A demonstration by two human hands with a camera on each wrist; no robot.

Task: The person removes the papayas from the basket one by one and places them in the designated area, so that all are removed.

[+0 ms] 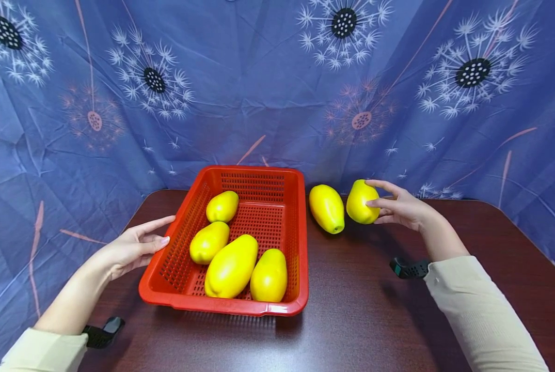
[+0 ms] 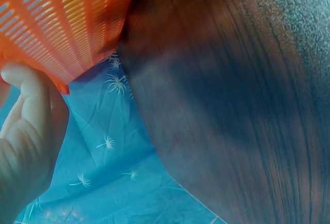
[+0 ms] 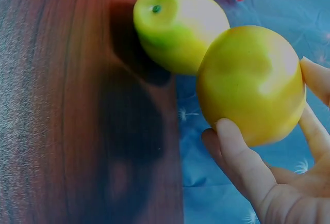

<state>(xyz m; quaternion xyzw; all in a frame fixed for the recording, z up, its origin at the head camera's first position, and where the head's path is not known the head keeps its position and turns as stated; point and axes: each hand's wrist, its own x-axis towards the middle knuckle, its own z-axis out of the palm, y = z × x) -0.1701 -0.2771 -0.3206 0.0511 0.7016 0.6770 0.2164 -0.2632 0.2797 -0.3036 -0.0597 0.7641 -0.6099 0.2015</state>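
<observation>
Right hand [image 1: 400, 206] pinches yellow fruit [image 1: 361, 201] near second fruit [image 1: 327, 208]; left hand [image 1: 130, 247], fingers extended, touches red basket [image 1: 221, 306].

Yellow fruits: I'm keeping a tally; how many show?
6: rear fruit, left fruit, largest fruit and front-right fruit in the red basket; loose fruit right of it; held fruit in the right grip. None appears hidden.

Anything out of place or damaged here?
Nothing stands out: no visible spill or damage. Four yellow fruits sit in the red basket; another fruit lies on the table beside it; the right hand holds a sixth.
</observation>
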